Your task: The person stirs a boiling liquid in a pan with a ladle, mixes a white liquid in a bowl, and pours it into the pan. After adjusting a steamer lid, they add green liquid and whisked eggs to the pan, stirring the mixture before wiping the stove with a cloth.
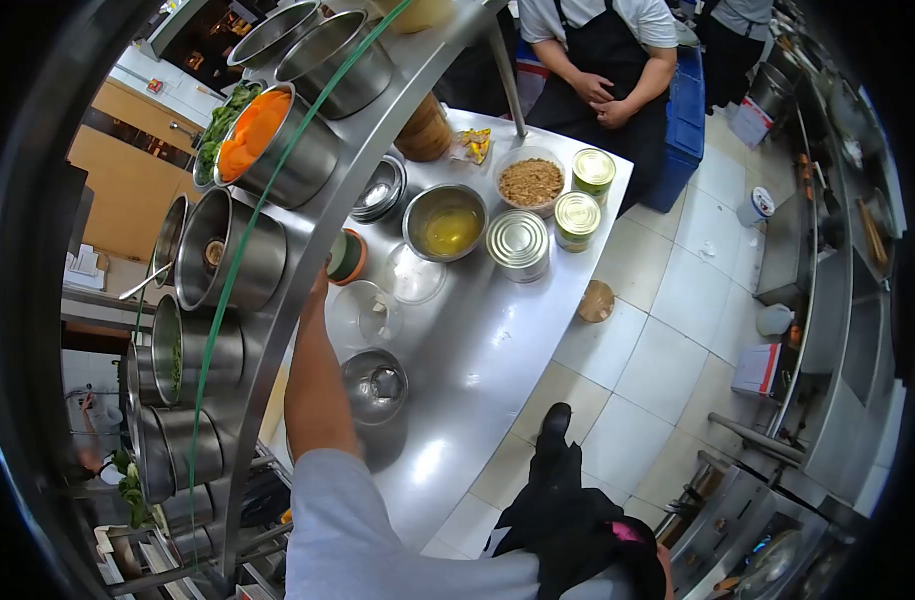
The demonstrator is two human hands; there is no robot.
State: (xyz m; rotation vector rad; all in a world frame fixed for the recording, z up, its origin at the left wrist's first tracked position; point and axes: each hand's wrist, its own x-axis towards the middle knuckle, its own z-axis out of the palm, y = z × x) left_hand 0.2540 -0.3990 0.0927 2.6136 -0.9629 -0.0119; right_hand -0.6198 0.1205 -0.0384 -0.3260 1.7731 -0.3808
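Kitchen interior. Floor [702, 290]: large pale square tiles, grout lines visible, lying to the right of a steel table [497, 345]. Bright light reflections on the table surface, strongest at its near part. Long steel shelf [382, 130] above the table's left side; metal post [507, 80] at its far end. Left: tan panel [117, 195] crossed by a dark band, white wall [172, 75] beyond. Right: steel counters [832, 340].

A worker's half-hidden left hand [323, 276] reaches beside an orange-and-green container [353, 256] by the steel table's [482, 350] left edge; three cans [577, 218] crowd its far-right corner.
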